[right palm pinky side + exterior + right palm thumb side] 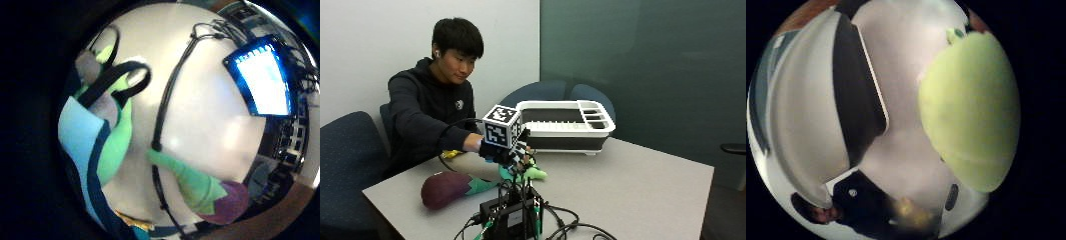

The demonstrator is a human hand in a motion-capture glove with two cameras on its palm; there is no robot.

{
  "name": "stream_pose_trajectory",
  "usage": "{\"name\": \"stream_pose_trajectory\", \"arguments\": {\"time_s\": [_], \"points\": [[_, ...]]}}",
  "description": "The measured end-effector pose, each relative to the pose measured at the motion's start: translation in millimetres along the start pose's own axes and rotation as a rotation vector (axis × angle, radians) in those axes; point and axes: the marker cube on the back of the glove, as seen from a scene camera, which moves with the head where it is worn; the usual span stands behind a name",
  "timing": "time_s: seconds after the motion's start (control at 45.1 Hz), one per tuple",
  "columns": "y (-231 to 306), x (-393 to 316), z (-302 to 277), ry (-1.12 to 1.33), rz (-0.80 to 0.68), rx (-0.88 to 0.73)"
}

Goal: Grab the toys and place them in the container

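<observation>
In the outside view my gloved right hand (pixel 501 151) is low over the table, fingers curled round a green soft toy (pixel 528 172) that sticks out below it. I cannot tell whether the toy touches the tabletop. In the little finger side palm view the green toy (pixel 116 142) lies against my fingers (pixel 104 107), with a light blue part beside it. It fills much of the thumb side palm view as a pale green bulge (pixel 971 110). A purple eggplant plush (pixel 445 189) with a green stem lies on the table (pixel 639 185) near the front left, and also shows as eggplant plush (pixel 222 200). The white container (pixel 563 125), a dish rack, stands at the far edge.
A black box with tangled cables (pixel 510 215) sits at the table's front edge, right in front of my hand. A small yellow object (pixel 453 153) lies near the person's body. A lit screen (pixel 262 80) shows beyond the table. Blue chairs surround the table.
</observation>
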Motion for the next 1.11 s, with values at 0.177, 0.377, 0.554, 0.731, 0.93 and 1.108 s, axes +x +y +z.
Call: {"name": "stream_pose_trajectory", "arguments": {"time_s": [0.177,0.377,0.554,0.731,0.93,1.108], "points": [[4,2,-27,-0.140,0.090,-0.018],[21,-48,-150,-0.136,-0.010,0.163],[26,-140,-205,-0.181,-0.147,0.257],[4,-224,-169,-0.215,-0.281,0.203],[-11,-270,-103,-0.143,-0.295,-0.105],[16,-228,-138,-0.196,-0.283,-0.053]]}}
